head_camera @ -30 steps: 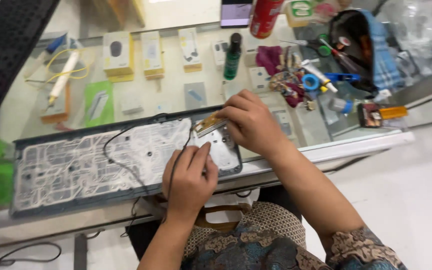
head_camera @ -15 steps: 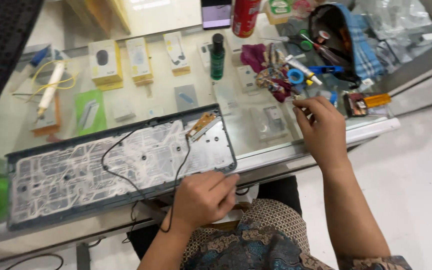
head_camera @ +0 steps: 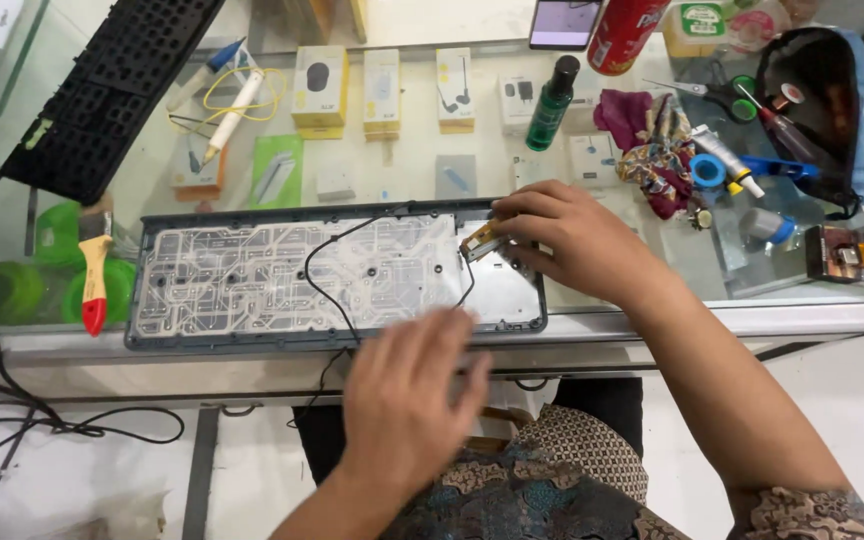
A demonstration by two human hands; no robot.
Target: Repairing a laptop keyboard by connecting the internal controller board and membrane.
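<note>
Now the right hand (head_camera: 577, 238) is back at the keyboard (head_camera: 337, 275), its fingertips pinched on the small gold circuit board (head_camera: 482, 242) at the far right corner of the opened shell; half a second ago that hand was well off to the right, reaching among the clutter near the cloth (head_camera: 652, 145) and tape roll (head_camera: 708, 170). The left hand (head_camera: 407, 400) has moved too: earlier it rested closed on the near edge of the keyboard, and now it hangs just in front of the counter edge, fingers spread apart and holding nothing, though it is blurred, so whether it touches the keyboard rim I cannot tell. The keyboard lies flat on the glass counter (head_camera: 652, 325), its clear membrane sheet with pale traces facing up, much where it lay before. A black cable (head_camera: 327, 285) loops across the membrane from the circuit board and drops over the near edge. Far of the keyboard, under the glass, sit small boxes (head_camera: 320, 88), and on the glass a green bottle (head_camera: 552, 105). At the far left lies the black key frame (head_camera: 117, 90), and nearer, left of the keyboard, a brush (head_camera: 94, 285) with a red-tipped handle. Scissors (head_camera: 722, 95) and a dark pouch (head_camera: 822, 110) lie far right.
</note>
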